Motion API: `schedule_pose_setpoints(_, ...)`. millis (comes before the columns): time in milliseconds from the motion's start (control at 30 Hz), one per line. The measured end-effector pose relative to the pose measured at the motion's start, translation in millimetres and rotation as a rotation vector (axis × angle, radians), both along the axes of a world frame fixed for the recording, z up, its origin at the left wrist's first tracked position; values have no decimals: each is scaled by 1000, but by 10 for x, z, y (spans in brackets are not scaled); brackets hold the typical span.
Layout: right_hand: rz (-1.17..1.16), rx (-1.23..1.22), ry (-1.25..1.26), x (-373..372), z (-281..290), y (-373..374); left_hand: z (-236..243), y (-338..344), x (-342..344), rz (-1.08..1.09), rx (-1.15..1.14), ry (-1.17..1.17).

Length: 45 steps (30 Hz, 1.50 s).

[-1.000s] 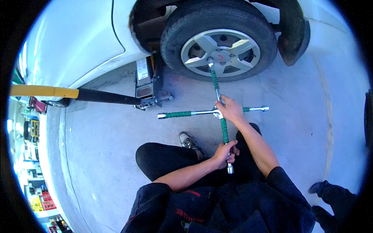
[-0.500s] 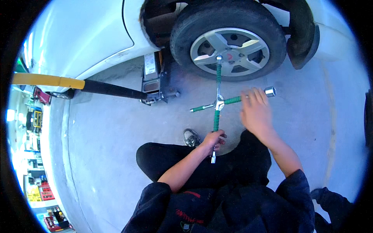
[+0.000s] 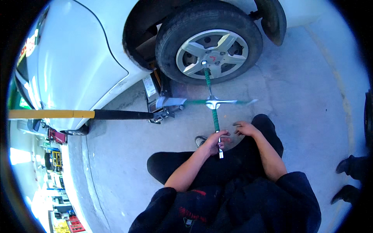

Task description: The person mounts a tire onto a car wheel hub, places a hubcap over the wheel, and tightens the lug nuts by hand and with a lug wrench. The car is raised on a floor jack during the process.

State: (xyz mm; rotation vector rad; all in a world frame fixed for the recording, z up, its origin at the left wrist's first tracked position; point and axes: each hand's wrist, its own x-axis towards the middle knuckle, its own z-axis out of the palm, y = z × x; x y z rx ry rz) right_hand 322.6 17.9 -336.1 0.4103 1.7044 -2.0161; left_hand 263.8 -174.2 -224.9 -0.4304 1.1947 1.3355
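The person wears a loose black short-sleeved cloth shirt [image 3: 268, 209] with a faint bluish cast; its wide left sleeve [image 3: 154, 206] and wide right sleeve [image 3: 297, 186] end near the elbows, leaving the forearms and hands [image 3: 213, 143] bare; a short, slanting red mark [image 3: 199, 192] sits on the front, above blurred red lettering [image 3: 191, 214] and a small, pale, shield-like emblem [image 3: 188, 222]; the plain black cloth trousers [image 3: 165, 166] are nearly as dark as the shirt; below them shows part of a grey and dark shoe [image 3: 200, 140], its details too small to tell.
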Motion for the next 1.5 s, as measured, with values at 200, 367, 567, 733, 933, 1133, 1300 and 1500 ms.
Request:
schedule_pose_setpoints(200,-178,237,181,386,-40,218,111,207,116,58,-124,101)
schedule_pose_setpoints(367,-272,351,145,374,-5,257,193,335,133,123,-75,69)
schedule_pose_setpoints(567,-178,650,165,258,55,392,415,176,-100,99,-166,29)
schedule_pose_setpoints(733,-141,281,27,111,-337,715,406,256,-178,87,-89,1)
schedule_pose_setpoints(933,-23,580,93,12,199,522,195,241,-102,147,-58,44)
schedule_pose_setpoints(1133,-106,666,338,-13,1171,275,-4,343,52,178,-125,193)
schedule_pose_setpoints(1300,-12,1140,906,-556,2082,-100,-76,390,121,196,-166,252)
schedule_pose_setpoints(1500,741,1340,1253,-1339,2601,-831,18,419,156,220,-205,299)
